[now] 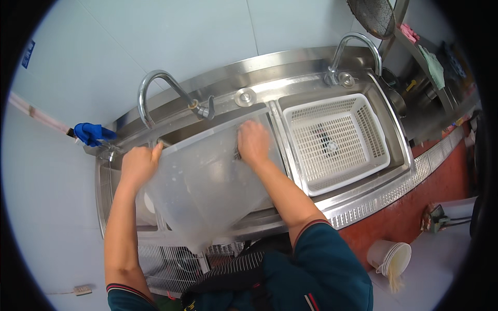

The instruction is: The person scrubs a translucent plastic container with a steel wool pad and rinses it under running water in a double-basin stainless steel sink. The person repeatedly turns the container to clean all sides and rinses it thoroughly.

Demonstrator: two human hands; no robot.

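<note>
A translucent plastic tub (202, 182) is tilted over the middle basin of a stainless steel sink (272, 217). My left hand (141, 163) grips its rim at the upper left corner, thumb on top. Inside the tub, my right hand (253, 143) presses a dark scouring pad (237, 149) against its wall; the pad is mostly hidden under the fingers. A chrome faucet (163, 77) arches behind the tub, between my hands. In the right basin lies a white perforated plastic basket (377, 136).
Another faucet (360, 37) stands behind the right basin. Blue gloves (93, 134) hang at the far left. A mesh strainer (373, 17) hangs at the upper right. A white bucket (389, 256) lies tipped on the floor at the lower right. Two drain strainers (245, 97) sit on the sink's back ledge.
</note>
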